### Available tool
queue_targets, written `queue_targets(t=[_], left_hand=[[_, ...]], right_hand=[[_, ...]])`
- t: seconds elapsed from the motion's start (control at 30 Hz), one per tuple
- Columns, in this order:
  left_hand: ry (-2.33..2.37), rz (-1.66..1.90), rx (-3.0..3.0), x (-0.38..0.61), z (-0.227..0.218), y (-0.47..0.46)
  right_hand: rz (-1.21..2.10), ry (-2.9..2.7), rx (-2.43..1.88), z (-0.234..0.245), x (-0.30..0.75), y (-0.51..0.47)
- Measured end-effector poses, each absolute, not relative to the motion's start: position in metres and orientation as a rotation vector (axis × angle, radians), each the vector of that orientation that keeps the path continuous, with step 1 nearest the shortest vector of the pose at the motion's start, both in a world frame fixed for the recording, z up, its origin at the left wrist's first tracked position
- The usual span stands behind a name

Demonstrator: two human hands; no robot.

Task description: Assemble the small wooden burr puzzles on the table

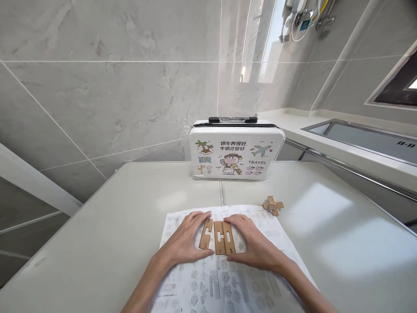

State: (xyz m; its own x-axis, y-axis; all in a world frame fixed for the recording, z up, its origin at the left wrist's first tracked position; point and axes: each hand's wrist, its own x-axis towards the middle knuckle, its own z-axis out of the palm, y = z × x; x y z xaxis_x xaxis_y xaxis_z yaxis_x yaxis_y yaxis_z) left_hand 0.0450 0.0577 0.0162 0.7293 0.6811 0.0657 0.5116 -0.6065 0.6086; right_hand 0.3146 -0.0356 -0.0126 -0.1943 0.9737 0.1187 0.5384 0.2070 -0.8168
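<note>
Grey marbled tile wall point(130, 95) fills the upper part of the frame, and below it a pale, glossy counter point(130, 217) spreads across the middle and bottom. At the upper right, pipes and a tap point(325, 20) are fixed to the wall, with a sink point(368, 141) below them and a dark window frame point(397, 87) near the edge. Upright at the back of the counter stands a white case point(233, 152) with a black handle point(233, 119), cartoon prints and the word TRAVEL.

On the counter at lower centre lies a printed sheet point(241, 282), covered in small diagrams too faint to read. Three flat wooden pieces rest on it between the two hands. The left piece point(202, 241), notched on its right side, leans slightly and sits apart; the middle piece point(218, 250) and the slotted right piece point(232, 248) lie against each other. Dark marks show on all three.

The left hand point(187, 241) is spread wide around the left piece, thumb near its lower end. The right hand point(257, 248) has thumb and forefinger wide apart at the right piece's two ends; whether they grip it I cannot tell. Beyond the sheet's upper right corner sits a star-like wooden assembly point(273, 205).
</note>
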Motion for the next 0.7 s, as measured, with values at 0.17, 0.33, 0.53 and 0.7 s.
queue_targets(t=[0.17,0.33,0.53,0.7], left_hand=[[0.963,0.463,2.476,0.043,0.013,0.059],[1.19,0.635,2.502,0.052,0.006,0.059],[1.255,0.654,2.456,0.063,0.004,0.053],[1.07,0.588,1.974,0.073,0.017,0.041]], right_hand=[[0.848,-1.685,-1.465,-0.012,0.313,-0.035],[0.793,-1.609,-1.463,-0.012,0.311,-0.032],[0.826,-1.493,-1.448,-0.005,0.309,-0.032],[1.055,-1.313,-1.261,-0.003,0.31,-0.03]])
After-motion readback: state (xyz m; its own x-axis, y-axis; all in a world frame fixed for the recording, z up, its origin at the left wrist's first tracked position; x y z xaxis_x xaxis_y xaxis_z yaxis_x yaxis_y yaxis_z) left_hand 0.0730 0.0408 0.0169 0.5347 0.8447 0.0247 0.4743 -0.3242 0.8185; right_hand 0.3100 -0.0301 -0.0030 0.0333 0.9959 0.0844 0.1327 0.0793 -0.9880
